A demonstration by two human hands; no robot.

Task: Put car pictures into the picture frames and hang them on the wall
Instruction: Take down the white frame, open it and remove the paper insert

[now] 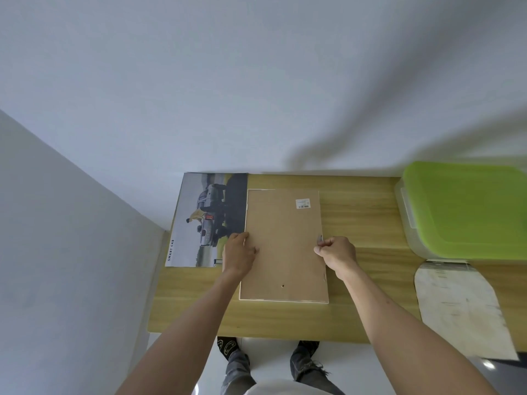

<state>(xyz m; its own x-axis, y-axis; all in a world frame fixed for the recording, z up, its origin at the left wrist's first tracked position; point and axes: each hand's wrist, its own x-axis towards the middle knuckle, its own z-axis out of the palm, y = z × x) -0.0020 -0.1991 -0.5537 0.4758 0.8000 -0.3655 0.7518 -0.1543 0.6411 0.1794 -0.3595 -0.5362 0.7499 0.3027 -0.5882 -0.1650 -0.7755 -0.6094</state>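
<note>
A frame (283, 246) lies face down on the wooden table (356, 218), its brown backing up, with a barcode sticker (302, 203) near its far right corner and a small hole near its near edge. The left hand (239, 253) rests on the frame's left edge. The right hand (336, 250) pinches a small metal tab (320, 238) at its right edge. A car poster (206, 219) lies just left of the frame, partly under it. Well right of the frame sits a green-lidded box (467, 209), with a worn white board (462, 309) nearer the person.

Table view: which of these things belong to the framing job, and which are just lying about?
Job: picture frame lying face down, car picture, left hand, right hand pinching a tab.
Lying about: green-lidded box, worn white board.
</note>
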